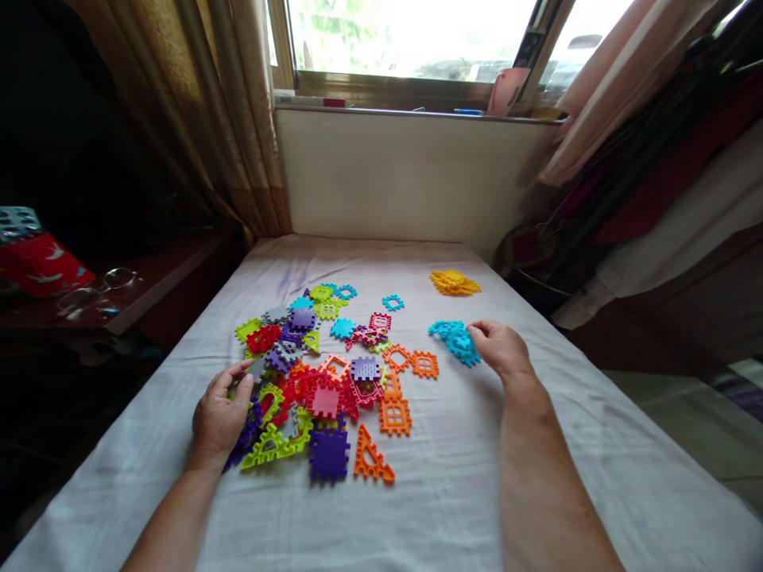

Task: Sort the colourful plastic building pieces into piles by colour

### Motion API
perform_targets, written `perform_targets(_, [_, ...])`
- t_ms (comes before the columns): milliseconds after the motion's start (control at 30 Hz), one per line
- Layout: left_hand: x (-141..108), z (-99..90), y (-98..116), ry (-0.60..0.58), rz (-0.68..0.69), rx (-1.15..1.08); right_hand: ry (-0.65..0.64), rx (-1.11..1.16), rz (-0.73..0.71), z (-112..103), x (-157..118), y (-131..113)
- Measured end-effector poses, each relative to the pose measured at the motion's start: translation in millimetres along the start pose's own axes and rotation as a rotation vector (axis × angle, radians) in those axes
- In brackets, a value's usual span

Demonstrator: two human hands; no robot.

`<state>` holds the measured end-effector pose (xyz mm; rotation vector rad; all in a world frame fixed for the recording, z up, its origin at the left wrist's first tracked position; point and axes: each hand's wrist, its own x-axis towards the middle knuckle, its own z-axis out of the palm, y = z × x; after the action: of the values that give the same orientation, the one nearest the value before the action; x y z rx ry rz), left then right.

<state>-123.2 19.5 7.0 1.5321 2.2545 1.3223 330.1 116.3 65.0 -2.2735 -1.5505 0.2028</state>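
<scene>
Flat plastic building pieces in several colours lie in a loose mixed pile, with a red piece (pixel 326 396), a purple square (pixel 330 454) and an orange triangle (pixel 373 457) toward the front. My left hand (pixel 220 409) rests at the pile's left edge, fingers apart beside a grey piece. At the right, my right hand (pixel 499 347) has its fingers closed at the edge of a small blue heap (pixel 458 342); what they hold, if anything, is hidden. Behind that heap sits a yellow heap (pixel 455 282). A single blue piece (pixel 393 303) lies apart from the pile.
A white sheet (pixel 441 492) covers the surface. Glasses (pixel 119 278) and a red patterned item (pixel 44 262) are on a dark side table at left. Curtains (pixel 238 119) hang beside the window, and clothes (pixel 673 199) hang at right.
</scene>
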Motion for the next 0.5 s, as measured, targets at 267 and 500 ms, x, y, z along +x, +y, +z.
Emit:
perform_targets(267, [-0.4,-1.6,-0.4,-0.009,-0.02,0.038,-0.031,-0.041,-0.034,9.5,-4.1,-11.5])
perform_targets(500, [-0.2,0.3,-0.2,-0.002,-0.025,0.012,0.166,0.034,-0.163,8.4,-18.2,-41.5])
